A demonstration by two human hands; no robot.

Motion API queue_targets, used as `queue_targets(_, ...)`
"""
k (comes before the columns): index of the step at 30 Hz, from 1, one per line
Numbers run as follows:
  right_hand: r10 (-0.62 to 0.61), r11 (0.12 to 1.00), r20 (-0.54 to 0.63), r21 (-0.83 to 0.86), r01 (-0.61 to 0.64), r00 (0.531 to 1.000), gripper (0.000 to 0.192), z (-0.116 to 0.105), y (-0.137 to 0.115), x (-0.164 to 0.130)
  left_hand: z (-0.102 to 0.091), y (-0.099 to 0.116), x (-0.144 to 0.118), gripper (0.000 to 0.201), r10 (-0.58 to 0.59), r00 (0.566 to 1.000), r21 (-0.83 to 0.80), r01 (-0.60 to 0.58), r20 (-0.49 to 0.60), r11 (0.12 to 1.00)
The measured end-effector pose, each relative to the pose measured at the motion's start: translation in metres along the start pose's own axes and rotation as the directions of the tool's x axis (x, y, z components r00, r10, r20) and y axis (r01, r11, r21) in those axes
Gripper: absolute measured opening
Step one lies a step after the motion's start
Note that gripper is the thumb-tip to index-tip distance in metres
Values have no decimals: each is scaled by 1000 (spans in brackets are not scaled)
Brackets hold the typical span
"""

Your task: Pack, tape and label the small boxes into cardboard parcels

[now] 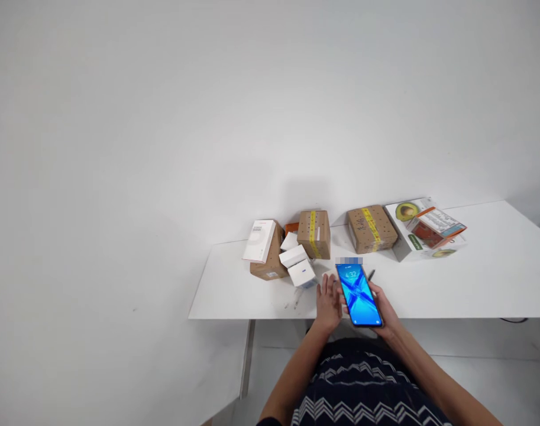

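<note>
Near the front edge of the white table [429,296], the right hand [385,307] cradles a phone [358,294] from beneath, fingers curled around its far side, lit screen facing up. The left hand [327,303] lies flat and spread just beside the phone, fingertips perhaps brushing its edge; the view is too small to be sure. With the grip one-handed and loose, the phone could slide off the palm and strike the table edge. A careless left-hand sweep could also knock the small white boxes [298,266] close ahead.
</note>
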State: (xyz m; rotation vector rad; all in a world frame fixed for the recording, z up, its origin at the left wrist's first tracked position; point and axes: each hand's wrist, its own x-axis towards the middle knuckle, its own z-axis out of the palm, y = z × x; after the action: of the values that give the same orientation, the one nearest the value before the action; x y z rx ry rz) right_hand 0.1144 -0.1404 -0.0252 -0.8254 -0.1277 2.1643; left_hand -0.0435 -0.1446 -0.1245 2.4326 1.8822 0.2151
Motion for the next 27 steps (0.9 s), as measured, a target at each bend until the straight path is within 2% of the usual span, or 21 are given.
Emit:
queue_targets(3,-184,976,-182,-150,158,966,45,-26,-21,3,-6,4,0,49,35,996,36,-33,-82,999)
queue_targets(5,-333,911,-336,-354,210,881,49,-52,-36,7,-9,5,1,47,43,992,62,-36,-121,997)
queue_targets(6,-411,853,-417,-491,180,811,52,-67,-43,10,-11,5,1,46,44,991,69,-36,-125,997)
queue_targets(7,-507,757,-462,-642,120,728,57,-82,-49,12,-13,5,1,46,45,992,73,-36,-122,997)
queue_targets(8,-572,636,-477,-771,-5,668,61,-97,-53,13,-16,6,2,46,48,992,77,-39,-115,996)
queue_targets(9,-623,489,-467,-858,-153,627,63,-111,-56,15,-19,6,3,45,50,993,80,-42,-106,996)
queue_targets(11,-721,222,-424,-890,-398,547,63,-137,-58,15,-27,7,7,44,47,995,84,-39,-88,996)
queue_targets(12,-766,107,-380,-870,-481,519,62,-148,-56,14,-31,8,9,44,38,996,86,-31,-82,996)
queue_targets(14,-822,-65,-280,-818,-571,496,59,-166,-52,12,-37,9,16,50,26,997,92,-19,-74,996)
queue_targets(16,-838,-164,-211,-783,-599,504,57,-181,-48,11,-41,9,23,62,31,997,107,-24,-63,994)
queue_targets(19,-839,-189,-191,-776,-602,509,55,-195,-45,11,-42,6,34,73,66,997,124,-63,-25,990)
queue_targets(22,-854,-148,-212,-776,-613,475,55,-199,-47,18,-43,1,45,71,75,997,135,-76,11,988)
queue_targets(24,-861,-144,-201,-785,-603,466,56,-194,-50,25,-45,-4,53,66,39,999,167,-38,2,985)
queue_targets(27,-857,-252,-45,-833,-493,514,55,-172,-61,39,-47,-11,64,58,-41,998,228,48,-37,972)
